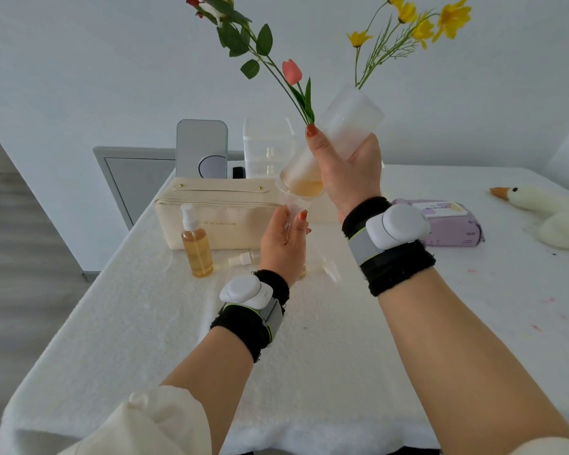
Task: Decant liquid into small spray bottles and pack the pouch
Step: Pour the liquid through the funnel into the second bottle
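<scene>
A large frosted bottle [345, 123] was tilted mouth-down in the air above the right end of a cream zip pouch [224, 221], with the last of its amber liquid [306, 188] pooled at the lowered mouth. The right hand [349, 172] was wrapped around the bottle's middle, thumb across the near side. The mouth sat over the rim of a clear funnel [288, 198], in front of the pouch's right end, and the left hand [283, 244] pinched the funnel's stem between thumb and fingers. Whatever stood beneath the funnel was hidden behind that hand. 1 small spray bottle [196, 247], filled with amber liquid and capped with a white pump, stood upright just in front of the pouch, near its left end. 1 loose white pump head [242, 258] lay on its side in front of the pouch's middle, on the white-covered table [145, 323]. Behind the pouch stood a rounded mirror [201, 146] and a clear drawer unit [266, 146]. To the pouch's right lay a purple pack of wipes [450, 224], and further right a white plush goose [552, 215].
</scene>
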